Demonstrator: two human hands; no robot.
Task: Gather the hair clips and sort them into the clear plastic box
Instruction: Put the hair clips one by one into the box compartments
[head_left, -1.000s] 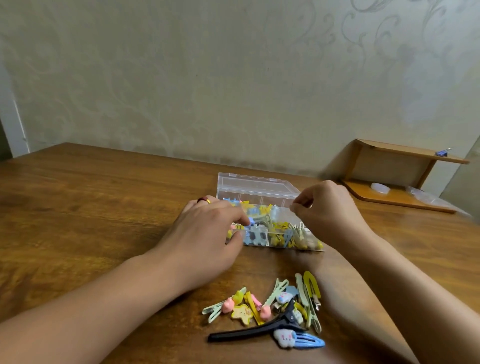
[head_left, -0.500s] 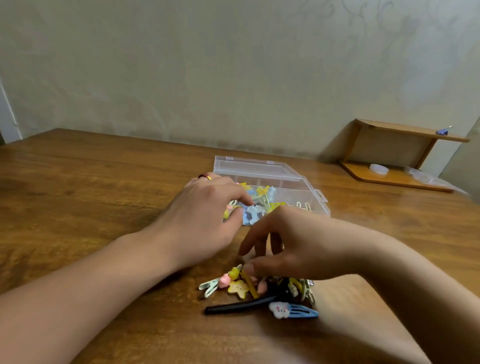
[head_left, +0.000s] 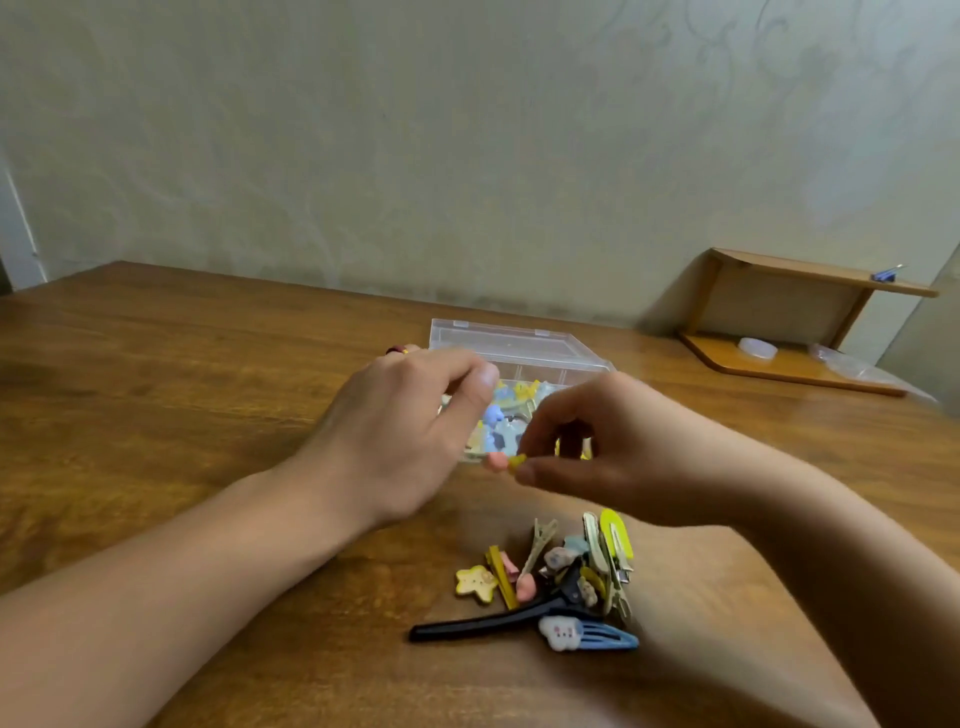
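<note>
Clear plastic box (head_left: 519, 340) sat on the brown wooden table (head_left: 156, 374), mid-scene, far of both hands, its transparent hinged lid (head_left: 511, 344) thrown back toward the wall. Contents, as far as visible between the hands: a jumble of small clips in blue, yellow and pale tones; internal dividers could not be made out with certainty. Left hand (head_left: 400, 431) rested at the box's near-left corner, fingers curled over the rim, thumb against the side wall; whether it pinched anything could not be told. A dark ring (head_left: 396, 351) showed on a far finger of that hand. Right hand (head_left: 623, 447) hovered just near of the box, thumb and forefinger pressed together on a small pink-and-yellow hair clip (head_left: 503, 461), held above the table at the box's near edge. Loose pile of hair clips (head_left: 566, 571) lay on the table nearer the camera, below the right wrist: a yellow star-shaped clip (head_left: 476, 583) at the left, a long black alligator clip (head_left: 488, 623) along the near side, a blue snap clip with a white cloud charm (head_left: 587, 634) at the near right, and a yellow oval snap clip (head_left: 616, 535) at the far right. A small wooden shelf (head_left: 810, 317) stood far right against the wall.
</note>
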